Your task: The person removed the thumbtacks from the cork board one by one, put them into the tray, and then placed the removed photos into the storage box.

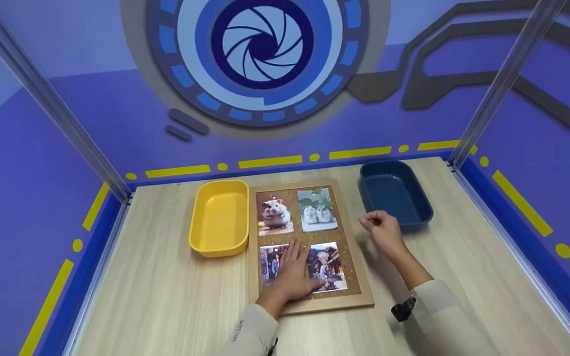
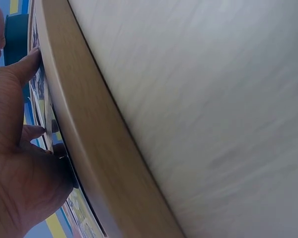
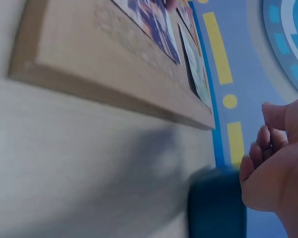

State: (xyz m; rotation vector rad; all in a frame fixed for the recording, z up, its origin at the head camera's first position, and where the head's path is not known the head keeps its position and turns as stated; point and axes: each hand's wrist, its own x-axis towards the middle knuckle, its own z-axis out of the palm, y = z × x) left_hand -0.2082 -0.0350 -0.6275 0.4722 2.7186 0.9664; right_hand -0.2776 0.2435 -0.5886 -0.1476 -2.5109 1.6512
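A wood-framed cork board [image 1: 329, 301] lies on the table, bearing several photos. A photo of one hamster [image 1: 277, 215] is at upper left and a photo of two hamsters [image 1: 320, 217] at upper right; small dots show near their top edges. My left hand [image 1: 292, 277] lies spread over the lower photos, partly covering a left one [image 1: 267, 257] and a right one [image 1: 325, 259] with a figure. Over the board's right side, beside the blue tray [image 1: 391, 188], hovers my right hand [image 1: 388, 237] with bent fingers. Whether its fingertips pinch something small is too unclear to tell.
A yellow tray [image 1: 220, 222] stands against the board's left side. Blue printed panels [image 1: 275, 148] rise behind the table and along both sides, with metal posts [image 1: 502, 89] at the corners. Bare light wood table [image 1: 166, 296] surrounds the board.
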